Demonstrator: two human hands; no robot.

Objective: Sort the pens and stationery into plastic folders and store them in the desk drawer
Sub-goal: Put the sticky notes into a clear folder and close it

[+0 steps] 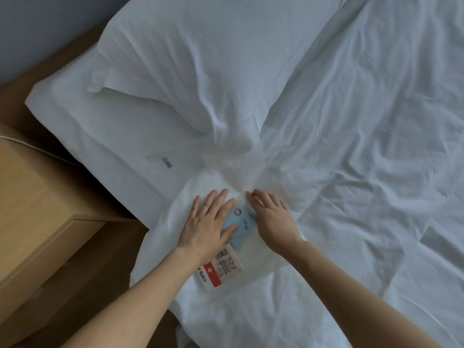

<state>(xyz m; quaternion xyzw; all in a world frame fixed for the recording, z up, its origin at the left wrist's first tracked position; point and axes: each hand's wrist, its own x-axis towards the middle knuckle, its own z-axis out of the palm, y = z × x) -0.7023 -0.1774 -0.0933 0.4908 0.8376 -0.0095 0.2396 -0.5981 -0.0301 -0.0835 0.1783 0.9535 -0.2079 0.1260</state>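
both hands lie on the bed [351, 121]: left hand [208, 227] flat, fingers straight, pressing a blue packet [242, 222]; right hand [272, 219] curled, pinching its edge. a red-labelled packet [222, 268] lies just under the left wrist.

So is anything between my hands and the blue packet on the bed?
Nothing visible. The left hand already lies flat on the blue packet, and the right hand touches its other edge. The pink packet lies partly under the blue one.
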